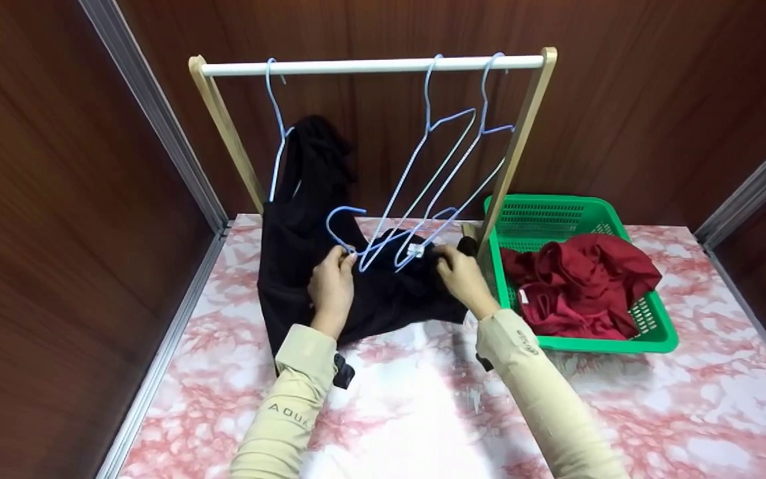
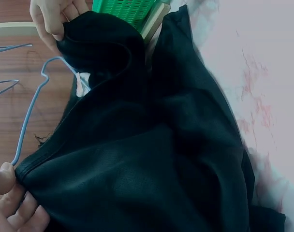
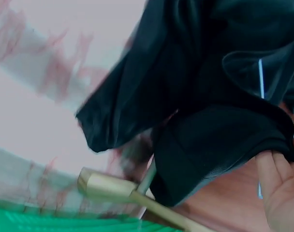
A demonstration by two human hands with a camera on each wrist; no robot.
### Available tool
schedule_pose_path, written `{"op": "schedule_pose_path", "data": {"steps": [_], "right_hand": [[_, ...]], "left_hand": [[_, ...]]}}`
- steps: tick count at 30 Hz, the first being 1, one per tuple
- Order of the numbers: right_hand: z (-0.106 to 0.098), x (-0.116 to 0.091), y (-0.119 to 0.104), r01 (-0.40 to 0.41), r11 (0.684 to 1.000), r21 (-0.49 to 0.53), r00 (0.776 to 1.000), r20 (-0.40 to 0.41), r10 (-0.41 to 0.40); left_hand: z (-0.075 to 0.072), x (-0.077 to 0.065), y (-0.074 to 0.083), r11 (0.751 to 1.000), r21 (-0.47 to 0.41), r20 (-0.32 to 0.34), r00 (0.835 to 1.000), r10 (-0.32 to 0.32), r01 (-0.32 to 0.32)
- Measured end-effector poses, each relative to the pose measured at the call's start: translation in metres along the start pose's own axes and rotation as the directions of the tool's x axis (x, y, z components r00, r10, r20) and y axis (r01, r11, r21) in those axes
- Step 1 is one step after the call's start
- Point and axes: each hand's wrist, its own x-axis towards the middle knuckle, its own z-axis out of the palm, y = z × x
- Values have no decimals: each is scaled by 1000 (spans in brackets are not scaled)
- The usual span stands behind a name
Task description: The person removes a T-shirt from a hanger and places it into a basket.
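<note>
My left hand (image 1: 333,283) pinches a blue wire hanger (image 1: 331,229) near the base of its hook, along with the edge of a black shirt (image 2: 137,164). Part of the hanger's frame is hidden inside the shirt's neck opening, beside a white label (image 1: 415,251). Across from it, my right hand (image 1: 463,276) grips the shirt's neckline; in the right wrist view its fingers (image 3: 272,174) are tucked under the cloth edge. The shirt is spread between both hands, a sleeve (image 3: 118,116) hanging over the marbled table.
A rack with a white rail (image 1: 356,66) and wooden legs stands behind my hands. Two bare hangers (image 1: 426,100) hang at its right, dipping in front of the shirt. Black clothing (image 1: 316,150) hangs at its left. A green basket (image 1: 665,336) holds dark red clothing (image 1: 582,279).
</note>
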Motion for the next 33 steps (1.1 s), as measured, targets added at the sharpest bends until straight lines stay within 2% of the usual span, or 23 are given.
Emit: {"op": "schedule_pose_path", "data": {"steps": [5,11,19,24,30,33], "right_hand": [[11,-7,-12,54,998,18,997,49,-54],[24,-13,-32,98,993,64,989,108,-104],[36,-19,-53,192,977,92,972,121,-203],[40,-22,-58,173,982,75,975,126,-181],[43,-23,-61,120,993,22,990,66,-121],[44,-23,-62,109,994,18,992,59,-109]], "left_hand": [[3,-2,4,996,-81,22,999,-32,33],[11,-3,8,980,-196,15,999,-40,42],[15,-7,13,974,-217,-21,998,63,-66],[18,-7,16,965,-259,13,998,56,-51],[23,-9,20,927,-375,87,996,30,5],[25,-9,19,920,-391,107,994,16,27]]}}
